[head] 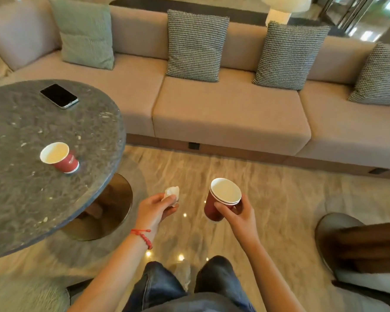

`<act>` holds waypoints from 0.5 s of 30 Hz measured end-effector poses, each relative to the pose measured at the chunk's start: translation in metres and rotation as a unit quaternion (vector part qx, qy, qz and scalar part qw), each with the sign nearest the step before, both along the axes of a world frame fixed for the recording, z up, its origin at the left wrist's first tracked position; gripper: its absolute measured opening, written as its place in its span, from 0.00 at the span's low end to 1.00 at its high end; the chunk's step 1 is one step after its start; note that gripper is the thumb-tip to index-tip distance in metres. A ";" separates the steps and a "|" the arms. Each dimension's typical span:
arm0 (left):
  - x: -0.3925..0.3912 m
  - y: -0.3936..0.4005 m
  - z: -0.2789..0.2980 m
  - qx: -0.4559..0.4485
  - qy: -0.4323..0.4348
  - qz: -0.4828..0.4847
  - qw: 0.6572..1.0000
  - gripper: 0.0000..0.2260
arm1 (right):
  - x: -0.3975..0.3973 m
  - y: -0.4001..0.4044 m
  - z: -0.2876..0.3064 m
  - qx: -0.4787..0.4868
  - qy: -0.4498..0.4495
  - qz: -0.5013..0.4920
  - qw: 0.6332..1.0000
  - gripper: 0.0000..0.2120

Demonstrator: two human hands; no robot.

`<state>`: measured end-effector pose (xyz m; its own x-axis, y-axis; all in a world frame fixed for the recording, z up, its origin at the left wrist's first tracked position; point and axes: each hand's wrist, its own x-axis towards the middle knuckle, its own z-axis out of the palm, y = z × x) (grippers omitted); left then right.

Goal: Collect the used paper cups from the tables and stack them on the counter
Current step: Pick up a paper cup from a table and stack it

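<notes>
Last cup (pixel 60 157) stood upright on tabletop (pixel 20 199), fwd-left of nearer L hand (pixel 158 207) pinching tissue (pixel 172 193); R hand (pixel 236 212) gripped stacked cups (pixel 221 201).

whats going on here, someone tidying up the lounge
Yes, a person is clearing used cups. Their right hand holds a stack of red paper cups, at least two nested by the rims. Their left hand grips a crumpled white napkin. One more red cup stands upright on the round stone table to the left, apart from a black phone lying near the far edge. No counter is in view.
</notes>
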<state>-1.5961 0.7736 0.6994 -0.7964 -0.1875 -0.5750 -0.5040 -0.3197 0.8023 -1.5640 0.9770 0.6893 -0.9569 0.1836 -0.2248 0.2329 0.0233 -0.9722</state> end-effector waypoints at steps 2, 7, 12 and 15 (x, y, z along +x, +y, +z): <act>-0.019 -0.005 0.000 0.009 -0.004 0.023 1.000 0.03 | -0.024 -0.003 -0.002 0.001 -0.006 0.016 1.000 0.24; -0.060 -0.013 -0.007 0.013 -0.018 0.093 0.995 0.02 | -0.093 -0.012 -0.011 0.020 -0.013 0.078 0.997 0.28; -0.102 -0.022 -0.006 0.006 -0.008 0.170 0.985 0.02 | -0.171 -0.025 -0.009 0.022 -0.004 0.163 0.986 0.28; -0.124 -0.029 -0.002 0.012 -0.004 0.241 0.970 0.03 | -0.216 -0.035 -0.002 0.025 0.003 0.235 0.972 0.25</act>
<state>-1.7206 0.7442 0.6976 -0.6147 -0.5236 -0.5899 -0.2983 -0.5381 0.7883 -1.7800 0.9417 0.6869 -0.9392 -0.2630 -0.2208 0.1793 0.1727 -0.9685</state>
